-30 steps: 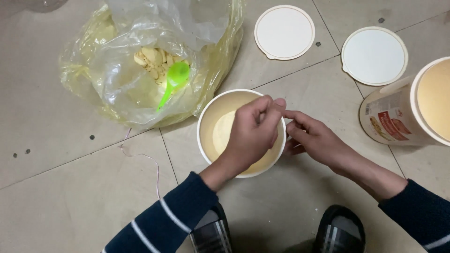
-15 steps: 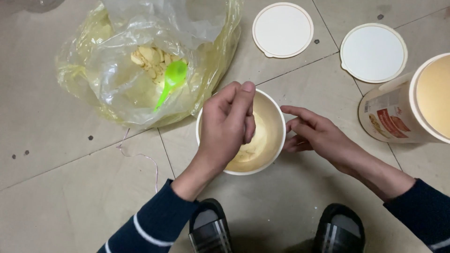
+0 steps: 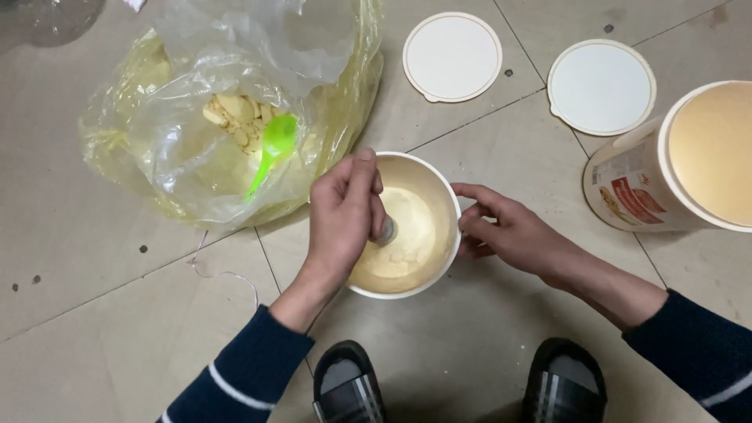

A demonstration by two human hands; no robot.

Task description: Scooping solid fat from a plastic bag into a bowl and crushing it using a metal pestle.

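A round cream tub [image 3: 439, 196] stands open on the tiled floor, with pale yellow powder in its bottom. My left hand [image 3: 342, 215] reaches over its left rim and down inside, fingers closed on a small grey object [image 3: 387, 229] that touches the powder. My right hand [image 3: 509, 231] rests against the tub's right outer wall, fingers curled round it.
A yellowish plastic bag [image 3: 157, 149] of pale chunks with a green scoop [image 3: 270, 149] lies to the upper left. Two white lids [image 3: 452, 56] [image 3: 601, 86] lie on the floor beyond. A second open tub [image 3: 681, 164] stands at right. My slippered feet [image 3: 348, 388] are below.
My left hand has moved from above the tub's rim down into the tub, towards its left side. My right hand has stayed on the right wall.
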